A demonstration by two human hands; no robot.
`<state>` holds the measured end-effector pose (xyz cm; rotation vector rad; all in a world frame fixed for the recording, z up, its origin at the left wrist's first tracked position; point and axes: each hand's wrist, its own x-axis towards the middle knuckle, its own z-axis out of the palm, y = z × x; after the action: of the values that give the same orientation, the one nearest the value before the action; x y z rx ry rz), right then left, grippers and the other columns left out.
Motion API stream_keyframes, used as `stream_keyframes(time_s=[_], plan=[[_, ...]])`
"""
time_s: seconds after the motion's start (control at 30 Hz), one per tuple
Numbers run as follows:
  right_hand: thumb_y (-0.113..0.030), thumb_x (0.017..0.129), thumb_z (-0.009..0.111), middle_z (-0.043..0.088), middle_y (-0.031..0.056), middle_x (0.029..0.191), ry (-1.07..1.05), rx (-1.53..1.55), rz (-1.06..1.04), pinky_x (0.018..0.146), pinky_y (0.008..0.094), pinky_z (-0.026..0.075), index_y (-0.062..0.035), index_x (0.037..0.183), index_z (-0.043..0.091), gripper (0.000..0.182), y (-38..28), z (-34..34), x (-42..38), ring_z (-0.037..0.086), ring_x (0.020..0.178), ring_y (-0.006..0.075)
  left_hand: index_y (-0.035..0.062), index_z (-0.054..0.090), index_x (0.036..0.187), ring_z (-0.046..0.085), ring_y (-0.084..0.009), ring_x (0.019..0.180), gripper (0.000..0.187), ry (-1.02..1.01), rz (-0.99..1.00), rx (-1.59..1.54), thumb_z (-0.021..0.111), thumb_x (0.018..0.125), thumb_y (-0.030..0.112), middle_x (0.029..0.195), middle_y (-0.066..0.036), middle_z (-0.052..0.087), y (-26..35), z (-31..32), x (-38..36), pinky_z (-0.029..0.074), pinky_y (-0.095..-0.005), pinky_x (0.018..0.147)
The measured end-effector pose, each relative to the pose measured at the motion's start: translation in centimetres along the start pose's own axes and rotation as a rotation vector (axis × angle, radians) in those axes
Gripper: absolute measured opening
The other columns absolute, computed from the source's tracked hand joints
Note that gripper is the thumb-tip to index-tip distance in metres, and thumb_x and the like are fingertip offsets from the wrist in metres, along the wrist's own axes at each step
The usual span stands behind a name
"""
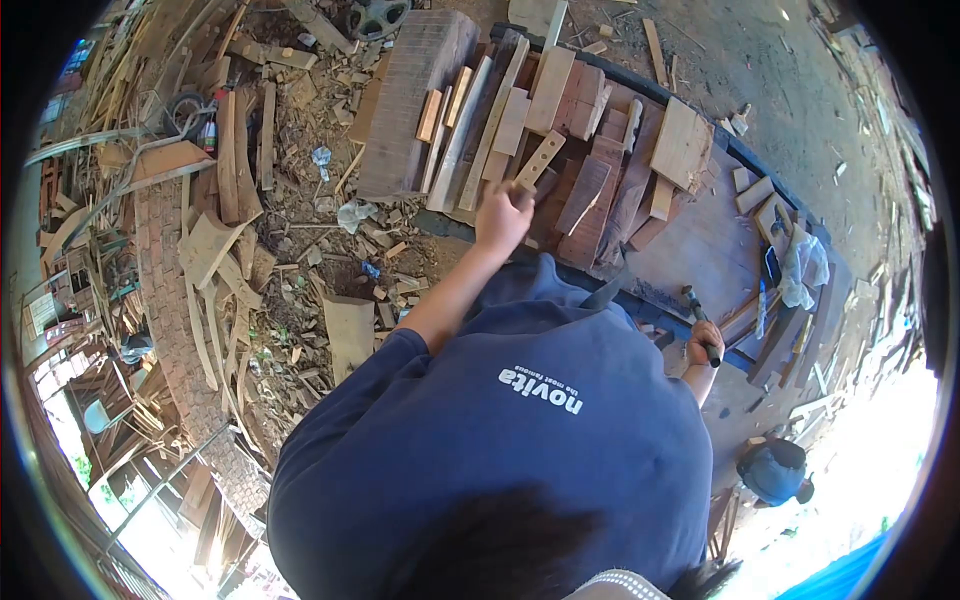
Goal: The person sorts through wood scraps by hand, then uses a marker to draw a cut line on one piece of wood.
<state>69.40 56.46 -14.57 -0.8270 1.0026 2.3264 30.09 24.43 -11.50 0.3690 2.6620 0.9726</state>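
Note:
My left hand (503, 218) is closed around the near end of a short light-wood strip with holes (541, 162). It is over a row of wooden boards and offcuts on the low workbench. Off to the right, my right hand (703, 342) grips a hammer (697, 308) by its dark handle, with the head pointing away from me. The hammer is above the bench's near edge, apart from the wood strip. Beside my left hand are a light board (550, 90) and a dark reddish-brown piece (583, 198).
A thick grey beam (415, 105) stands left of the boards. On the bench (705, 235), a square wood block (682, 145) lies to the right, with a plastic bag (803, 265) beyond it. Wood scraps cover the ground at left. Another person (772, 470) is at lower right.

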Motion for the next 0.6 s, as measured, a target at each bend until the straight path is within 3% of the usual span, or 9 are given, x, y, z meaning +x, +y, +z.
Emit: stream_keyframes(time_s=[0.07,0.2,0.27,0.3,0.43,0.5,0.6], plan=[[-0.004,0.094,0.043,0.043,0.0025,0.060,0.010,-0.013,-0.005,0.037,0.0225,0.046,-0.0036,0.075,0.039,0.020,0.3,0.0,-0.1,0.044,0.039,0.0101,0.0016,0.059,0.110,0.062,-0.0381,0.098,0.044,0.129,-0.021,0.048,0.072,0.080,0.030,0.109,-0.018,0.057,-1.1,-0.5,1.4,0.053,-0.0467,0.082],[-0.004,0.095,0.042,0.043,0.0029,0.059,0.009,-0.091,-0.044,0.037,0.0220,0.047,-0.0037,0.074,0.039,0.021,0.0,-0.1,0.4,0.045,0.039,0.0096,0.0027,0.054,0.120,0.062,-0.0375,0.101,0.058,0.183,-0.145,0.094,0.076,0.077,0.033,0.124,-0.020,0.050,-3.7,-1.5,4.3,0.053,-0.0468,0.084],[-0.004,0.094,0.042,0.043,0.0029,0.059,0.001,-0.066,-0.068,0.037,0.0220,0.047,-0.0034,0.073,0.039,0.021,0.4,0.0,0.4,0.045,0.039,0.0097,-0.0005,0.055,0.120,0.060,-0.0376,0.106,0.061,0.132,-0.299,0.142,0.079,0.075,0.033,0.119,-0.021,0.057,-4.4,-1.7,5.2,0.050,-0.0440,0.090],[-0.004,0.094,0.042,0.043,0.0030,0.059,-0.011,-0.040,-0.093,0.037,0.0220,0.047,-0.0031,0.073,0.039,0.021,0.6,0.1,0.4,0.046,0.039,0.0099,0.0008,0.054,0.124,0.059,-0.0379,0.109,0.066,-0.004,-0.313,0.108,0.080,0.073,0.033,0.119,-0.024,0.059,-5.3,-1.8,5.8,0.049,-0.0427,0.093],[-0.004,0.094,0.042,0.043,0.0032,0.059,0.016,-0.070,-0.070,0.036,0.0220,0.048,-0.0020,0.074,0.039,0.020,0.4,0.8,0.4,0.045,0.039,0.0103,0.0023,0.057,0.122,0.062,-0.0355,0.108,0.060,0.005,-0.250,0.216,0.079,0.072,0.027,0.113,-0.024,0.064,-6.7,-1.0,5.2,0.050,-0.0423,0.091],[0.002,0.090,0.041,0.043,0.0016,0.059,0.058,-0.043,0.044,0.038,0.0224,0.047,-0.0062,0.068,0.043,0.023,0.0,0.9,0.3,0.046,0.044,0.0087,0.0039,0.060,0.117,0.063,-0.0342,0.105,0.049,-0.023,-0.259,0.116,0.074,0.073,0.020,0.109,-0.018,0.065,-7.5,-1.7,5.3,0.051,-0.0431,0.090],[0.001,0.090,0.042,0.043,0.0016,0.059,0.070,-0.062,0.034,0.038,0.0222,0.047,-0.0060,0.068,0.042,0.023,0.1,1.1,0.3,0.046,0.044,0.0087,0.0044,0.063,0.113,0.065,-0.0343,0.100,0.044,0.003,-0.267,0.012,0.071,0.071,0.016,0.108,-0.016,0.067,-9.1,-1.5,5.8,0.053,-0.0427,0.087]])
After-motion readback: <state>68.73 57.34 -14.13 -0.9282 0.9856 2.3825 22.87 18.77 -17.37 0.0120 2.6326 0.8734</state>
